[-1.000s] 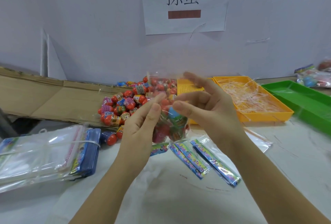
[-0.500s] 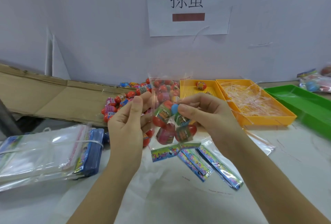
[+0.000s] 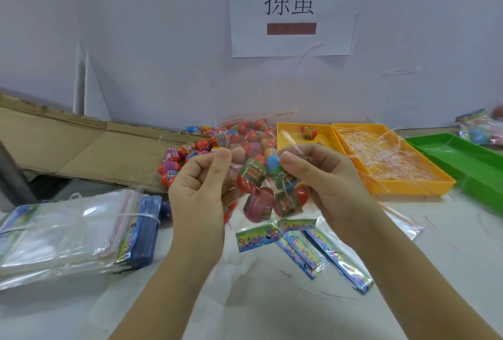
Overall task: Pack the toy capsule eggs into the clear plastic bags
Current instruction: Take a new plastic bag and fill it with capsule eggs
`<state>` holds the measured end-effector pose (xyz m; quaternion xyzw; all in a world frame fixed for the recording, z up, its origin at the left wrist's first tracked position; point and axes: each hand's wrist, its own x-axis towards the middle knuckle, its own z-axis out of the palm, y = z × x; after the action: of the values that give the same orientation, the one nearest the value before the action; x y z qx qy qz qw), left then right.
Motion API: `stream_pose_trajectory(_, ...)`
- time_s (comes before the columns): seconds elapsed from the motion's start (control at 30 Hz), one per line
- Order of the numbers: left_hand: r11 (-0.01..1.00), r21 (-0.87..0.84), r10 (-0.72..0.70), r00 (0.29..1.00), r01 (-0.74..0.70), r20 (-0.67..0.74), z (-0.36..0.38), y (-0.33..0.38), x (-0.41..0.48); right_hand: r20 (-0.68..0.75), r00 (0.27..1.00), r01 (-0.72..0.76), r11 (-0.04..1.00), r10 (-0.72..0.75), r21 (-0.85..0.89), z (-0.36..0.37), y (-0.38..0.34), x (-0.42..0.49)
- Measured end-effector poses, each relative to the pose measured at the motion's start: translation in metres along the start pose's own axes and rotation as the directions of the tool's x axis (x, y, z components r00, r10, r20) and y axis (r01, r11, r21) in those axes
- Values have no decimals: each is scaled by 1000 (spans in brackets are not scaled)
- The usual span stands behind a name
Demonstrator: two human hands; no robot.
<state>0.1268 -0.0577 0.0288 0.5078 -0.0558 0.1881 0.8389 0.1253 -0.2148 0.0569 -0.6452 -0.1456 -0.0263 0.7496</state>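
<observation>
Pale, matt wall fills the background, with a white paper sign (image 3: 292, 18) stuck to it bearing two black characters and a brown bar. Below it a white table (image 3: 258, 301) runs across the view, its covering slightly wrinkled. A flattened brown cardboard sheet (image 3: 81, 144) lies at the back left.

Against the cardboard's right end sits a pile of capsule eggs (image 3: 187, 154): smooth, glossy ovals, mostly red, each banded with a printed wrapper. Held above the table between both hands is a clear bag (image 3: 261, 184), thin and crinkly, with several eggs inside (red, pink and one blue-topped) and a bright printed strip along its lower end. The left hand (image 3: 201, 190) pinches the bag's left edge between thumb and forefinger, the other fingers curled into the palm. The right hand (image 3: 326, 182) pinches the right edge the same way, its remaining fingers bent behind the film.

Just below the bag, printed header strips (image 3: 326, 255) lie fanned on the table. At the left a stack of clear bags (image 3: 68, 231) is bound with a thin white band, blue printed edges showing along its right side. To the right stand two yellow plastic trays: a perforated tray (image 3: 288, 135) holding a single egg (image 3: 309, 131), and a second tray (image 3: 413, 186) full of thin clear-and-red peel strips. Beside them is a glossy green tray (image 3: 462, 165).
</observation>
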Motion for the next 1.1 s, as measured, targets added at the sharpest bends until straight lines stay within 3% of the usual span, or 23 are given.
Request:
stream_pose_trajectory(0.33,985,143,103,993,-94,-59,-4,-2,1,-46,998,40,991,-46,-125,0,2,-1)
stream_pose_trajectory(0.4,968,212,148,988,-135,-46,-4,-2,1,-98,994,26,990,-40,-137,1,4,0)
stream_pose_trajectory(0.47,931,307,214,977,-199,-15,-3,-3,-1,-215,970,52,964,-110,-259,1,8,1)
stream_pose_trajectory(0.53,885,387,261,964,-260,49,-2,-4,-4,-268,897,176,840,-352,-513,0,10,0)
stream_pose_trajectory(0.6,844,445,279,954,-299,111,0,-4,-9,-127,774,366,602,-620,-709,1,8,-2)
stream_pose_trajectory(0.67,802,490,298,940,-340,165,2,-4,-13,59,675,484,381,-735,-788,3,9,-4)
stream_pose_trajectory(0.73,762,519,314,922,-388,228,5,-3,-18,161,649,499,256,-744,-828,5,12,-4)
stream_pose_trajectory(0.8,736,529,312,905,-423,290,8,-1,-21,197,655,484,204,-730,-851,4,15,-4)
stream_pose_trajectory(0.93,707,541,310,887,-456,343,9,-1,-23,206,669,479,203,-714,-854,1,15,-3)
stream_pose_trajectory(1.1,585,578,390,822,-570,416,6,-2,-20,245,685,472,163,-687,-866,0,11,-3)
